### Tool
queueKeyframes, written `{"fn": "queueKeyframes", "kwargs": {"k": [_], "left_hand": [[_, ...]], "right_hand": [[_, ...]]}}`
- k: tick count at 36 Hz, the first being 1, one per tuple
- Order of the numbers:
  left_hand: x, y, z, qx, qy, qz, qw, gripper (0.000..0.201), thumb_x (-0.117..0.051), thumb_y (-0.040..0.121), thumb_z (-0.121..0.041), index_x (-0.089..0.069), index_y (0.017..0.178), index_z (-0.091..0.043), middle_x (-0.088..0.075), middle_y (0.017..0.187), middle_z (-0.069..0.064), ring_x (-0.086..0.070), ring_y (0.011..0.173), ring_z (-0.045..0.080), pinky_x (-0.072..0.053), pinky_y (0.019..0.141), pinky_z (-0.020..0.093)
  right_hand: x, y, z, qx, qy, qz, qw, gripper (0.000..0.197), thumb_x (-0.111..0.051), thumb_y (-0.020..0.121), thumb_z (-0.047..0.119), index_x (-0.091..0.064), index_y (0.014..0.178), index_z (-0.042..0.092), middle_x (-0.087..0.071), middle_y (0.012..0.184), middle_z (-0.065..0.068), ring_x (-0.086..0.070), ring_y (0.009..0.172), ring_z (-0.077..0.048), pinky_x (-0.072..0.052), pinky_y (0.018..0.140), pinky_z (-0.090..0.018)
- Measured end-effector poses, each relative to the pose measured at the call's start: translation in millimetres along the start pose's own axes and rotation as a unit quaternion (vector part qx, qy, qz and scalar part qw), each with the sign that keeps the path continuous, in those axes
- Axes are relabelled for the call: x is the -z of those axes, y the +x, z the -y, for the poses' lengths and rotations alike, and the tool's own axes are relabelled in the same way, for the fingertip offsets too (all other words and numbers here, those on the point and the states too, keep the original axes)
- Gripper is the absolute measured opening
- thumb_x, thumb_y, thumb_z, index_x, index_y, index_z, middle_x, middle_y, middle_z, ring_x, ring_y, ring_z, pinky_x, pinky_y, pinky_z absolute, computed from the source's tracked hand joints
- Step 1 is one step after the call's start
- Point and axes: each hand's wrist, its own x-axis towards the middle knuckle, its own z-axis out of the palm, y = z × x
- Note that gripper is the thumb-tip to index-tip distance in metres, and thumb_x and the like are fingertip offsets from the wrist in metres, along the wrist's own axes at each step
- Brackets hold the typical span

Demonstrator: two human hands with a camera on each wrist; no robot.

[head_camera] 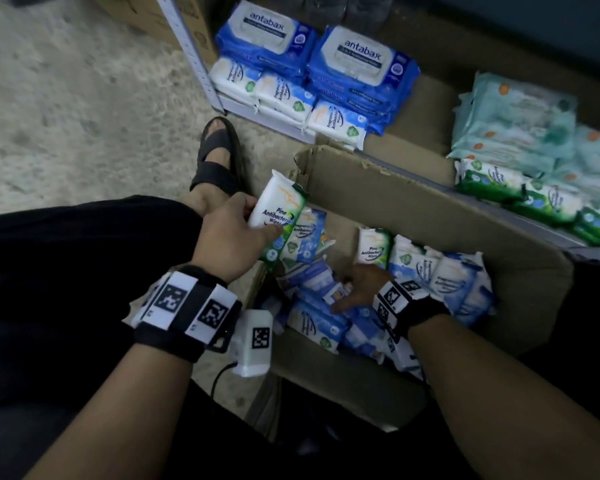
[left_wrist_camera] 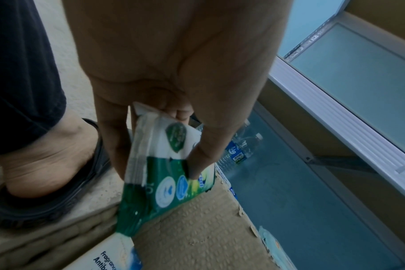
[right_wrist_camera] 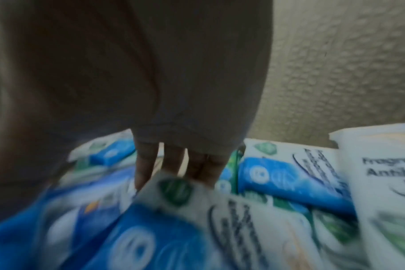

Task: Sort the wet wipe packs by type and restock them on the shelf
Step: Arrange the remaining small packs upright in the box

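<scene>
**Green pack held at the box's left edge**

Your left hand (head_camera: 230, 233) clamped fingers and thumb on a green wipe pack (head_camera: 276, 211) above the cardboard box (head_camera: 413, 216)'s left wall. Your right hand (head_camera: 359, 287) lay among the blue packs (head_camera: 317, 320) inside, fingers straight and slightly apart. The shelf (head_camera: 420, 98) beyond kept bare room mid-board. Only your left wrist view showed water bottles (left_wrist_camera: 239, 149).
</scene>
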Motion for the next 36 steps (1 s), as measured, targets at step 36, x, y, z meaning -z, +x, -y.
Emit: {"fn": "queueKeyframes", "kwargs": {"k": [36], "left_hand": [[-1,-5,-5,0.011,-0.024,0.006,1.0,0.034,-0.076,0.083,-0.031,-0.061,0.108,-0.014,-0.069,0.099,-0.003,-0.064,0.082,0.012,-0.05,0.065,0.025]], "right_hand": [[-24,4,20,-0.006,0.074,-0.034,0.997,0.074,-0.062,0.083,0.064,-0.046,0.144,0.025,-0.045,0.148,-0.001,-0.046,0.131,-0.024,-0.04,0.103,-0.03]]}}
